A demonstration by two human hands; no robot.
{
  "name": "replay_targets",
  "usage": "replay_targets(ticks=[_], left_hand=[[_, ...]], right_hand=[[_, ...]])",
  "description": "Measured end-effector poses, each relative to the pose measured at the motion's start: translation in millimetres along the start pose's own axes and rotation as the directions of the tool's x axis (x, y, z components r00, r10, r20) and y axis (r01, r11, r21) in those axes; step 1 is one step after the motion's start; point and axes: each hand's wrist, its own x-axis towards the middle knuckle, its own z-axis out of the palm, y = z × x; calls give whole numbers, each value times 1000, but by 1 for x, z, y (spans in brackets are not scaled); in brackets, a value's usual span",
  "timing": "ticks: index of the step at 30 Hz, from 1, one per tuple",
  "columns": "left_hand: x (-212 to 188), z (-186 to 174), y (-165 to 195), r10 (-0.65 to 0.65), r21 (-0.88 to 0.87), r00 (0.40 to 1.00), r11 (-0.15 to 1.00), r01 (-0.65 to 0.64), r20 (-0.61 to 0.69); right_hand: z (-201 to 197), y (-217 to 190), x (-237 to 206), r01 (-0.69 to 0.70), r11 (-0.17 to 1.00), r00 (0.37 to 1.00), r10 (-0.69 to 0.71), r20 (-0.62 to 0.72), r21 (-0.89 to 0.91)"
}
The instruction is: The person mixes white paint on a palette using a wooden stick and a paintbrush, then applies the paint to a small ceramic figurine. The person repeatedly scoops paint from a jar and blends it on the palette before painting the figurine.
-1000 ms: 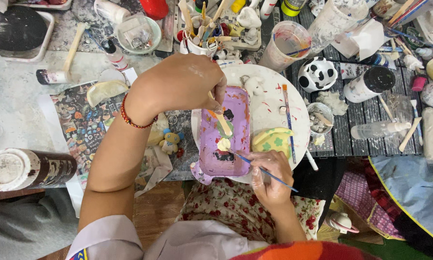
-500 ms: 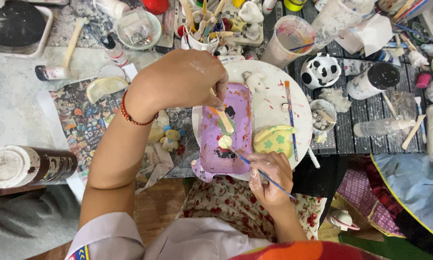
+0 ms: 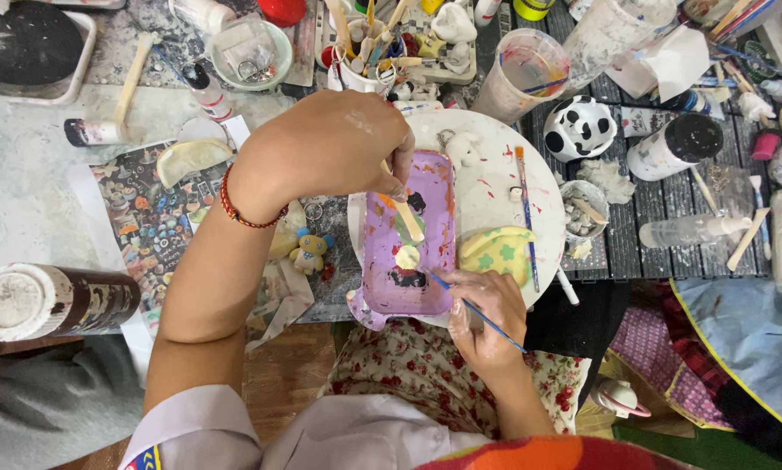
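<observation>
Left hand (image 3: 334, 148) clenched around wooden stick (image 3: 406, 215), wrist wearing red bead bracelet (image 3: 234, 202). Stick tip angles down from grip onto purple tray (image 3: 408, 239), touching pale blob of paint (image 3: 407, 257) just below. Right hand (image 3: 487, 318) pinches thin blue-handled brush (image 3: 469, 305), bristles reaching up-left from grip to tray's lower part. Tray lies on round white board (image 3: 487, 183). Just above right hand: yellow piece with green flowers (image 3: 500, 251). Second brush (image 3: 524, 209) lies on board, beside yellow piece. Cup of tools (image 3: 365, 61) beyond left hand.
</observation>
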Motion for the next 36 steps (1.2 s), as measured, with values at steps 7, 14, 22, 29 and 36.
replay_targets(ticks=[7,14,22,29,36], left_hand=[[0,1,1,-19,-8,1000,1000,19,6],[0,5,-1,19,-5,999,1000,-19,-33],[2,7,-4,27,4,999,1000,-26,-40],[1,4,-2,32,7,999,999,-32,-34],[1,-1,1,-15,-14,1000,1000,15,5]], right_hand=[[-3,1,-1,0,1000,1000,0,-18,-3],[-6,0,1,-52,999,999,52,13,-15],[-6,3,-4,-38,999,999,38,-9,22],[1,6,-10,15,1000,1000,-15,-7,7],[0,3,-5,13,1000,999,-13,-29,7]])
